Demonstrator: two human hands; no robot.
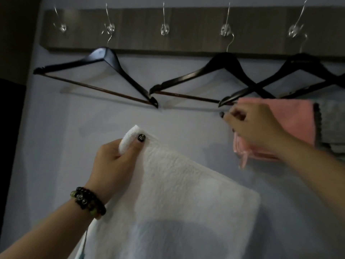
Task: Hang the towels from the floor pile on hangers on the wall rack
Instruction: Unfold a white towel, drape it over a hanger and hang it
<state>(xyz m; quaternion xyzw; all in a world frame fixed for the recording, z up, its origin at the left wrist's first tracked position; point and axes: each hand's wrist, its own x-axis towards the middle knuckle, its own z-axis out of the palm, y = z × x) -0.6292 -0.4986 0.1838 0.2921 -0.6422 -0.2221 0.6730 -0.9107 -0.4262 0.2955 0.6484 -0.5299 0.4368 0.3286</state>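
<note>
White towel (183,202), textured and folded, hung in front of the pale wall below the wall rack (186,28), held up by one upper corner. That corner was pinched in the left hand (115,161), the thumb pressed across the cloth and the fingers curled behind it; a beaded bracelet (87,202) circled the left wrist. The right hand (255,124) reached toward the left end of the third hanger (261,83), its fingers curled near the tip of the hanger's arm and beside the edge of a pink towel (295,118); whether the fingers actually gripped anything could not be told, owing to blur. The pink towel was draped over the bar of the third hanger, with a grey towel (332,124) just beside it at the right edge of the view. The wall rack was a dark wooden board carrying five metal hooks. An empty black hanger (104,71) hung tilted from the second hook from the left, and a second empty black hanger (205,71) hung from the fourth hook, its right arm crossing the left arm of the third hanger. Neither empty hanger touched the white towel.
</note>
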